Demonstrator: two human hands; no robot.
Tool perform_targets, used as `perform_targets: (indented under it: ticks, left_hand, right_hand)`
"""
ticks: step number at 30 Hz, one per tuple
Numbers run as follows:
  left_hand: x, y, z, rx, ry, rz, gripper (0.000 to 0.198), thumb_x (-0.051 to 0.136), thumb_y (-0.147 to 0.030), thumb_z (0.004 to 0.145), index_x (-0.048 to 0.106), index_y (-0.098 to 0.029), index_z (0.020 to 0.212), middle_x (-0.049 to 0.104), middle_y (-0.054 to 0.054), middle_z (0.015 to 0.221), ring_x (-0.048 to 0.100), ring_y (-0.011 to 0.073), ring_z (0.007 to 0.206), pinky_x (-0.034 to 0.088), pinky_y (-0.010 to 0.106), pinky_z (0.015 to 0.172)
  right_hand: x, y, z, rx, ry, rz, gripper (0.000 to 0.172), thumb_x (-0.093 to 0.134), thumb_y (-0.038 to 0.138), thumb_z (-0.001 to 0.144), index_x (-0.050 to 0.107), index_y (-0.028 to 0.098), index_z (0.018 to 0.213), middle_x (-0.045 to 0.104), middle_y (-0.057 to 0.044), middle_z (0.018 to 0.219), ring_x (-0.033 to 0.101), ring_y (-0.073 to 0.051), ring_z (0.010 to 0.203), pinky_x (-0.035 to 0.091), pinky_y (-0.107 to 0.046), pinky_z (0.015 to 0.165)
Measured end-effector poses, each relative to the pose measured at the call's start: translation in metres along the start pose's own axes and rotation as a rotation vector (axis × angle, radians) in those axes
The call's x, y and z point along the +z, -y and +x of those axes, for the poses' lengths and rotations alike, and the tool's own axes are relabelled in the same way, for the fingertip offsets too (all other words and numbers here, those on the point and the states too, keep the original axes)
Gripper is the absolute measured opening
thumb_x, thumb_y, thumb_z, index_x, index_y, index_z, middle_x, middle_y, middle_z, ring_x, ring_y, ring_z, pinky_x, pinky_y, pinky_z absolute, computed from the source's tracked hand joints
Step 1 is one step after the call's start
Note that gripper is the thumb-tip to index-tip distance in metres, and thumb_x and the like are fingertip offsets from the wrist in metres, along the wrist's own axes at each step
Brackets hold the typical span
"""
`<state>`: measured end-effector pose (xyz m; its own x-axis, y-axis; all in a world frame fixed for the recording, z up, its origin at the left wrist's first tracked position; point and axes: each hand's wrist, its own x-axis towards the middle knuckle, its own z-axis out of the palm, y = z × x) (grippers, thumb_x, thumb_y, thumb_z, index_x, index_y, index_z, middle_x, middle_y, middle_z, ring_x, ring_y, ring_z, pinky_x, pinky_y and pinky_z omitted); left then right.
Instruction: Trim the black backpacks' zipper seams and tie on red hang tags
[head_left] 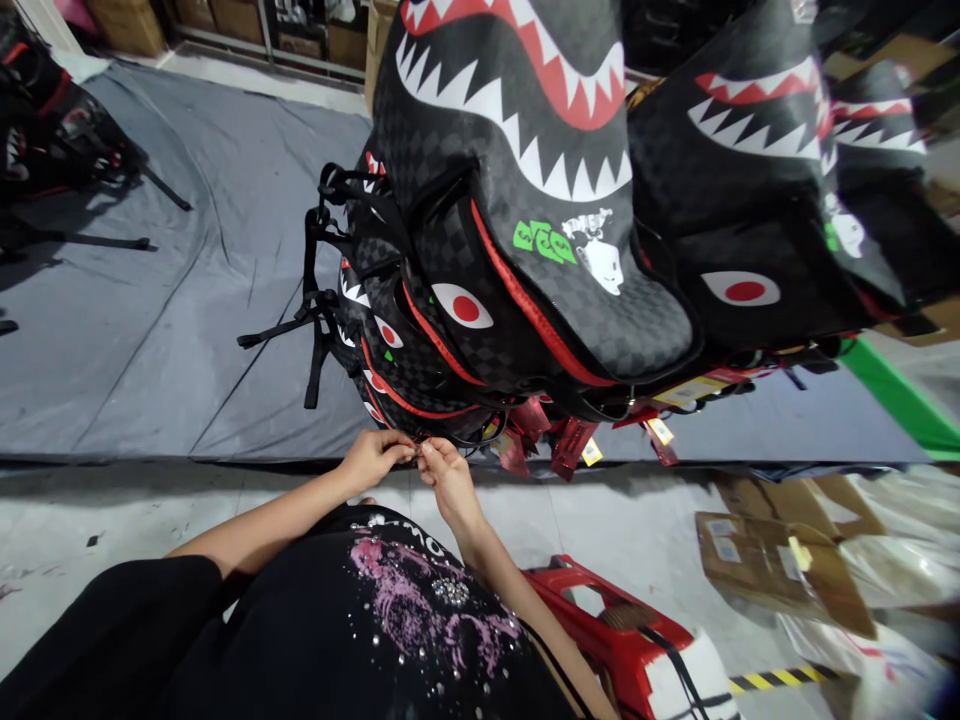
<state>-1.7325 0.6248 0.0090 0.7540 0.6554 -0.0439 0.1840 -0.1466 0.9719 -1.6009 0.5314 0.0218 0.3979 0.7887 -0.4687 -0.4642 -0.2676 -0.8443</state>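
Observation:
Both hands meet at the near edge of the table, just below a stack of black checkered backpacks (465, 330) printed with shark teeth and red eyes. My left hand (379, 457) pinches with thumb and forefinger at something small. Right beside it, my right hand (446, 475) pinches at the same spot, its fingertips almost touching the left ones. What lies between the fingertips is too small to make out. Close above the hands is the bottom backpack's red-trimmed edge. Red tags (529, 430) hang from the backpacks to the right of my hands.
More shark-print backpacks (750, 200) stand on the right, others (60, 140) lie far left on the grey-covered table (187, 350). Black straps (311, 310) trail leftward from the stack. A red plastic stool (630, 610) and cardboard boxes (772, 570) are on the floor at right.

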Motion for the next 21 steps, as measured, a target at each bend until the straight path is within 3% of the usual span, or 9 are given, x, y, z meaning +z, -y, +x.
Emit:
perform_targets:
  ticks: [4,8,15,21]
  left_hand:
    - [0.0,0.0,-0.003,-0.101,0.056,0.071,0.023,0.054,-0.029,0.085,0.074,-0.018,0.082,0.074,0.001,0.076,0.065,0.016,0.069,0.045,0.025,0.068]
    - [-0.002,0.003,-0.001,-0.147,0.085,0.091,0.024,0.053,-0.031,0.085,0.073,-0.017,0.081,0.075,0.002,0.079,0.066,0.0171,0.072,0.045,0.026,0.069]
    - [0.001,0.008,0.002,-0.154,0.076,0.064,0.024,0.053,-0.032,0.084,0.071,-0.017,0.078,0.073,0.002,0.077,0.064,0.0165,0.072,0.045,0.025,0.071]
    - [0.003,0.008,0.003,-0.182,0.075,0.062,0.025,0.053,-0.032,0.083,0.069,-0.016,0.072,0.07,0.001,0.068,0.059,0.0145,0.063,0.042,0.024,0.063]
  right_hand:
    - [0.008,-0.012,0.005,-0.06,-0.103,-0.078,0.037,0.076,0.05,0.065,0.059,0.021,0.081,0.055,0.001,0.069,0.048,-0.012,0.061,0.028,-0.022,0.048]
    - [0.01,-0.02,0.009,-0.101,-0.16,-0.155,0.034,0.072,0.05,0.068,0.06,0.021,0.08,0.053,0.002,0.064,0.042,-0.011,0.056,0.028,-0.024,0.049]
    - [0.01,-0.024,0.011,-0.149,-0.159,-0.239,0.029,0.067,0.048,0.072,0.06,0.021,0.08,0.056,0.001,0.067,0.047,-0.013,0.059,0.034,-0.025,0.053]
    - [0.008,-0.027,0.013,-0.173,-0.148,-0.285,0.025,0.064,0.046,0.074,0.06,0.021,0.079,0.057,0.001,0.067,0.051,-0.015,0.062,0.04,-0.027,0.059]
